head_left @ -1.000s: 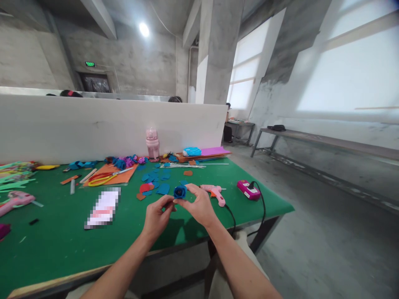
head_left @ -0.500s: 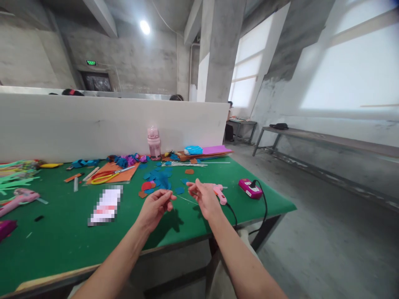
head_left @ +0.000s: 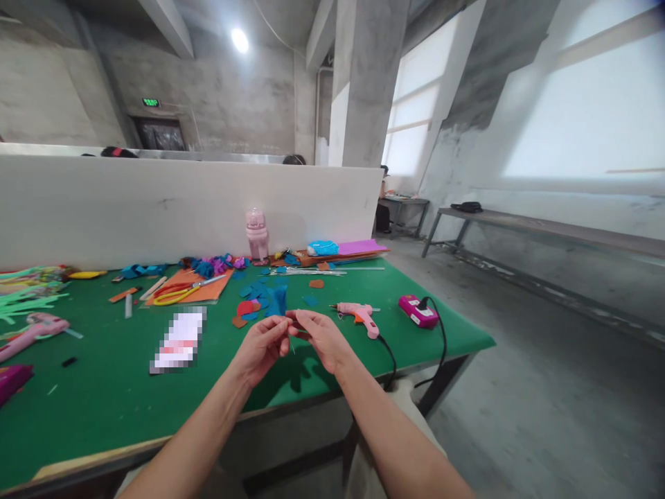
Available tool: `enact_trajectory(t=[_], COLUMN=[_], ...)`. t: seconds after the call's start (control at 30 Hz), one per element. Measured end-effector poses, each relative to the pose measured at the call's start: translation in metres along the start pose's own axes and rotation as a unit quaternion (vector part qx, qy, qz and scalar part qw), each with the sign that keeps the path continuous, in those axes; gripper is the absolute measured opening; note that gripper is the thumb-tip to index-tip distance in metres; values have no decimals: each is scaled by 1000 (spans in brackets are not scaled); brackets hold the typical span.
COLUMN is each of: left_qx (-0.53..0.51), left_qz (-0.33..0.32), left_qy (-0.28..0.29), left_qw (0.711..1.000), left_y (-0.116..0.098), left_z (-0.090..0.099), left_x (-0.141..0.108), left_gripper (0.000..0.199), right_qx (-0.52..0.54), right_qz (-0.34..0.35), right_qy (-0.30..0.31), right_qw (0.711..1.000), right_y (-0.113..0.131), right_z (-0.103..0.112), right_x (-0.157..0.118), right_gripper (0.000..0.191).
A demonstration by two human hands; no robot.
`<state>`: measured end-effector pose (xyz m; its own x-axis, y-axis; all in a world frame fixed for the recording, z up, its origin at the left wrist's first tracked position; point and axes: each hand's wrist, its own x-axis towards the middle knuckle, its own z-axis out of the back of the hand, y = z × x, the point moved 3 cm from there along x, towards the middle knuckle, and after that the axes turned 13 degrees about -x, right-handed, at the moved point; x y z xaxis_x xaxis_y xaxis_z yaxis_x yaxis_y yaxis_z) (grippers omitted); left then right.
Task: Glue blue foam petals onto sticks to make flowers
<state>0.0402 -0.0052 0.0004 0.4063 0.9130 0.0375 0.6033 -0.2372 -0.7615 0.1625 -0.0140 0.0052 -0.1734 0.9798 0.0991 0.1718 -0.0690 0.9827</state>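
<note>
Cupped blue felt-looking bloom [head_left: 278, 298] looks shaped, just above the left hand [head_left: 261, 344] pinching its thin pale wiry stem [head_left: 293, 348]; can't tell what the right hand [head_left: 323, 339] grips. Flat blue felt-looking scraps [head_left: 251, 290] beyond lie unattached.

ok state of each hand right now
Left hand: closed, holding the blue flower.
Right hand: partly closed; whether it holds anything cannot be told.

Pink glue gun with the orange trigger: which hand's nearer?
Right. The right hand is just left of the glue gun and not touching it; the left hand is farther left, on the far side of the right hand from it.
</note>
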Motion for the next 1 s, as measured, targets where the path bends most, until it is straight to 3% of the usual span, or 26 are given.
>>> enact_trajectory(t=[0.23,0.57,1.0], left_qx=[19,41,44], left_qz=[7,-4,-46], left_qy=[20,21,-3], left_qw=[1000,999,998], left_y=[3,8,7], left_z=[-3,-5,-12], left_x=[-2,-1,-4], left_gripper=[16,16,17], right_qx=[-4,-17,-57], right_qz=[36,-6,55], right_qy=[-4,-48,-28], right_qw=[999,999,996], right_y=[6,13,18], right_z=[-8,-9,-8], right_x=[0,-6,-6], right_gripper=[25,31,24])
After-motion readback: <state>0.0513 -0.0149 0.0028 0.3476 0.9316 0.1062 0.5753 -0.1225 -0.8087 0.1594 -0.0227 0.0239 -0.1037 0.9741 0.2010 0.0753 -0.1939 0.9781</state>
